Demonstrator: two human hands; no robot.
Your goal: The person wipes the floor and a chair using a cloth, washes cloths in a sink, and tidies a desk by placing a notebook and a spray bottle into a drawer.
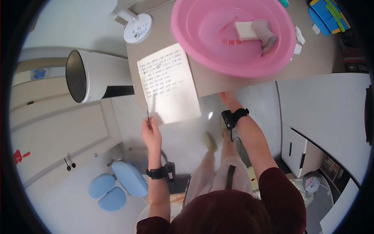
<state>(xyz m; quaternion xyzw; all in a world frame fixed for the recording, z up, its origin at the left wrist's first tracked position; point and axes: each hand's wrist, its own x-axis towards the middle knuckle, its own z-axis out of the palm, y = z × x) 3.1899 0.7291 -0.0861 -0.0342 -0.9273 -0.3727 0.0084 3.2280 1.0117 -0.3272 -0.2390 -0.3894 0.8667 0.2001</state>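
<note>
My left hand (151, 132) is closed around a slim dark pen-like object (148, 113) that points up and away from me. It is beside the lower left edge of a handwritten sheet of paper (175, 103), whose near end juts past the table edge. A shadow falls across the sheet. My right hand (230, 100) is at the table's front edge, just below the pink basin (241, 70); its fingertips are hard to make out. Inside the basin lie a white block-like item (245, 31) and a grey cloth (265, 34).
The table (218, 84) also bears a white lamp base (139, 29) and a blue-and-green item (331, 15). A white cylindrical appliance (97, 76) stands to its left. Behind on the left is a blue chair (128, 179); white cabinets (323, 109) line the right.
</note>
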